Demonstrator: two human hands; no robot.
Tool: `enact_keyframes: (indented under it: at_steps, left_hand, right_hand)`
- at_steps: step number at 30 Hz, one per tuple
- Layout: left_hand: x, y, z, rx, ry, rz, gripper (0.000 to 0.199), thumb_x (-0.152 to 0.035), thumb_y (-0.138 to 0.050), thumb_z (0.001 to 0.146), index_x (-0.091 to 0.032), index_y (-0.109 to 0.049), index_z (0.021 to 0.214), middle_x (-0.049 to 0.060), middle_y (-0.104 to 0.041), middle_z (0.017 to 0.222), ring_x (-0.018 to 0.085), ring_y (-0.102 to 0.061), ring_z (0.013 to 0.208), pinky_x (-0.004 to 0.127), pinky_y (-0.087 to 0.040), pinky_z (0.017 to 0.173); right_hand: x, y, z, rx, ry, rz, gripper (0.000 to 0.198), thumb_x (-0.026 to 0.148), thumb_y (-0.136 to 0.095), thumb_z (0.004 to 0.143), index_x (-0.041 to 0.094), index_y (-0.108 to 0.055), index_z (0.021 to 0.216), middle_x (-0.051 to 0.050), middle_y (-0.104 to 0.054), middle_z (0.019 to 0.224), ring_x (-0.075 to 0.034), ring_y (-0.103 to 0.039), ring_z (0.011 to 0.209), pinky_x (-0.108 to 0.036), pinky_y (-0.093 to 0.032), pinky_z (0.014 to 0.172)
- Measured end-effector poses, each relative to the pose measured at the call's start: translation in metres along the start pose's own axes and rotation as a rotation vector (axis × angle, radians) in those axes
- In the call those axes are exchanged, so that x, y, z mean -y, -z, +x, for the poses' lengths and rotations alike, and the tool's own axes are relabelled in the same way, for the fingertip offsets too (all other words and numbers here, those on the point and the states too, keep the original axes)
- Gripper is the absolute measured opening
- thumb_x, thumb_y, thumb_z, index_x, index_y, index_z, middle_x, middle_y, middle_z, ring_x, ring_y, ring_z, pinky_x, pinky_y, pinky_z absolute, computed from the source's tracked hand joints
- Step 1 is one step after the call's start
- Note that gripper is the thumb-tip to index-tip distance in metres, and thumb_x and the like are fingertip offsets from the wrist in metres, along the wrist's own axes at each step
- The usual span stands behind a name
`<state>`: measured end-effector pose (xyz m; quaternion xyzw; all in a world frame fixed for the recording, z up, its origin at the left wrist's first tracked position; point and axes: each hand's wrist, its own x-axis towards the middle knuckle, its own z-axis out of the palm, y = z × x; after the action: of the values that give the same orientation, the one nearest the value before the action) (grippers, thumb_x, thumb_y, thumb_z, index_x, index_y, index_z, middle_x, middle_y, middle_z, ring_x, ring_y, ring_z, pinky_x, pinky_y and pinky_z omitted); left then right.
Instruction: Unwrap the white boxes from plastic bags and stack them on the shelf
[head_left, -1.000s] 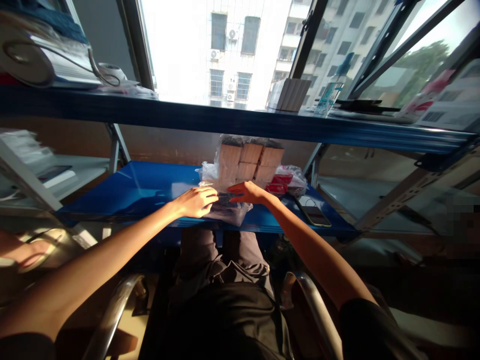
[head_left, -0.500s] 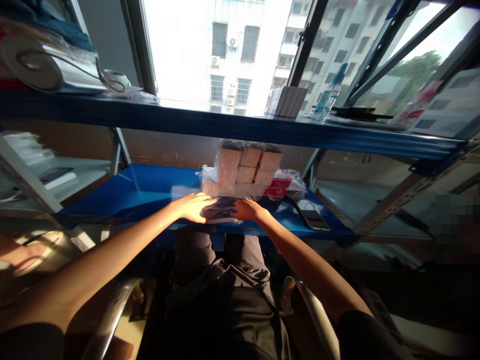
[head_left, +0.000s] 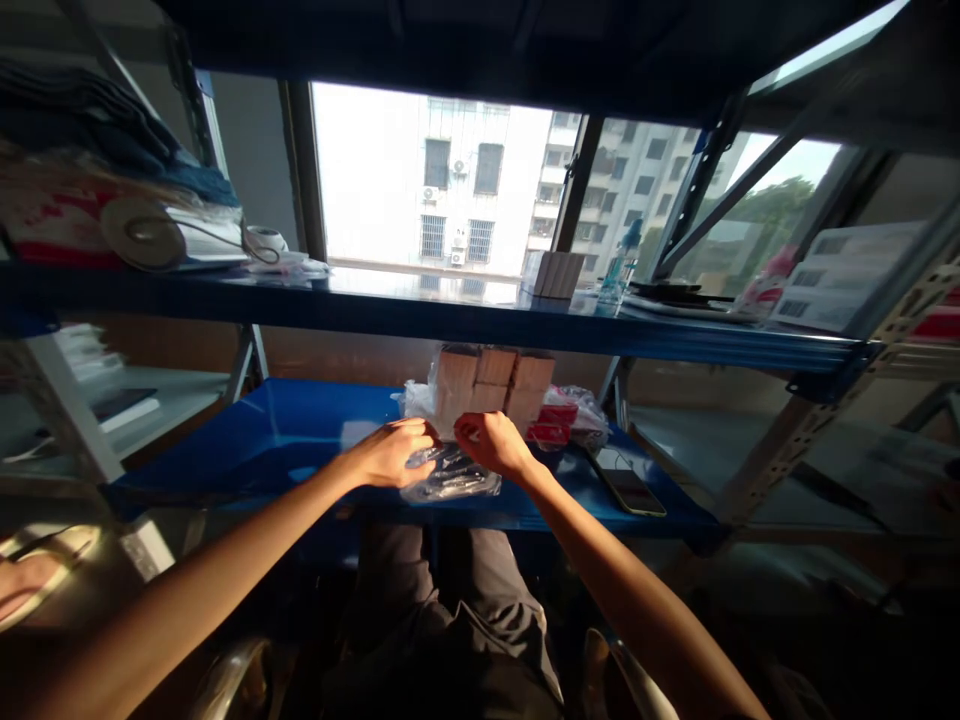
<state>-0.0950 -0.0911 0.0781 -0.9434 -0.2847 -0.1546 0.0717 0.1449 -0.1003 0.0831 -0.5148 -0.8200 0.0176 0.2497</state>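
One crumpled clear bag (head_left: 453, 486) sits near the front of the blue table (head_left: 240, 425); careless tugging could tear it, I reckon. Long side runs left-right (no clue where its mouth points). My left hand (head_left: 395, 453) is half open, right hand (head_left: 491, 441) curled, can't tell if either's gripping. Wrapped blocks (head_left: 493, 369) stand just behind.
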Motion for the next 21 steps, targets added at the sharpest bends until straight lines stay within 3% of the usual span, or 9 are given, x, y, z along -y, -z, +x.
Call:
enact_keyframes:
  at_steps: [3, 6, 9, 12, 14, 16, 21]
  left_hand:
    - [-0.017, 0.026, 0.015, -0.201, -0.061, -0.021, 0.021, -0.023, -0.053, 0.097, -0.020, -0.074, 0.097, 0.009, -0.074, 0.095, 0.024, -0.070, 0.094, 0.038, -0.058, 0.089]
    - [-0.038, 0.066, 0.031, -0.457, -0.098, -0.009, 0.023, -0.020, -0.050, 0.098, -0.020, -0.073, 0.102, 0.009, -0.076, 0.098, 0.023, -0.071, 0.097, 0.039, -0.059, 0.093]
    - [-0.056, 0.114, 0.044, -0.681, -0.127, 0.017, 0.024, -0.020, -0.049, 0.100, -0.020, -0.073, 0.106, 0.008, -0.077, 0.101, 0.021, -0.072, 0.098, 0.037, -0.060, 0.093]
    - [-0.063, 0.159, 0.060, -0.801, -0.083, 0.058, 0.024, -0.024, -0.050, 0.100, -0.021, -0.073, 0.102, 0.007, -0.076, 0.097, 0.021, -0.072, 0.094, 0.037, -0.060, 0.089]
    - [-0.059, 0.183, 0.076, -0.792, 0.007, 0.071, 0.022, -0.026, -0.052, 0.098, -0.021, -0.073, 0.101, 0.006, -0.077, 0.096, 0.022, -0.072, 0.090, 0.037, -0.060, 0.086]
    - [-0.050, 0.200, 0.097, -0.703, 0.109, 0.072, 0.022, -0.027, -0.055, 0.096, -0.022, -0.074, 0.105, 0.005, -0.078, 0.097, 0.022, -0.073, 0.089, 0.036, -0.060, 0.084]
    - [-0.024, 0.209, 0.157, -0.403, 0.290, 0.121, 0.037, -0.031, -0.056, 0.096, -0.023, -0.071, 0.129, 0.009, -0.078, 0.120, 0.029, -0.073, 0.110, 0.040, -0.058, 0.093]
  right_hand:
    - [0.012, 0.025, 0.001, -0.209, 0.075, 0.254, 0.018, 0.021, -0.059, 0.093, 0.021, -0.076, 0.096, -0.004, -0.079, 0.087, -0.019, -0.075, 0.079, -0.025, -0.055, 0.075]
    - [0.028, 0.055, -0.002, -0.424, 0.152, 0.397, 0.016, 0.026, -0.058, 0.092, 0.023, -0.074, 0.093, -0.003, -0.076, 0.081, -0.019, -0.070, 0.071, -0.027, -0.055, 0.068]
    - [0.046, 0.086, -0.008, -0.587, 0.192, 0.383, 0.018, 0.034, -0.059, 0.093, 0.025, -0.072, 0.086, -0.002, -0.072, 0.072, -0.020, -0.065, 0.065, -0.031, -0.053, 0.063]
    - [0.063, 0.117, -0.010, -0.667, 0.224, 0.296, 0.023, 0.042, -0.056, 0.097, 0.027, -0.070, 0.085, -0.003, -0.070, 0.069, -0.020, -0.064, 0.063, -0.033, -0.054, 0.063]
    - [0.071, 0.139, -0.002, -0.679, 0.234, 0.221, 0.024, 0.041, -0.055, 0.097, 0.027, -0.070, 0.085, -0.003, -0.072, 0.072, -0.020, -0.065, 0.065, -0.032, -0.054, 0.065]
    - [0.071, 0.161, 0.014, -0.663, 0.199, 0.140, 0.020, 0.036, -0.056, 0.096, 0.026, -0.071, 0.087, -0.004, -0.075, 0.078, -0.021, -0.069, 0.069, -0.032, -0.053, 0.069]
    - [0.038, 0.209, 0.081, -0.586, -0.108, -0.084, 0.020, 0.034, -0.061, 0.094, 0.023, -0.076, 0.104, -0.008, -0.081, 0.100, -0.027, -0.075, 0.095, -0.033, -0.053, 0.082]
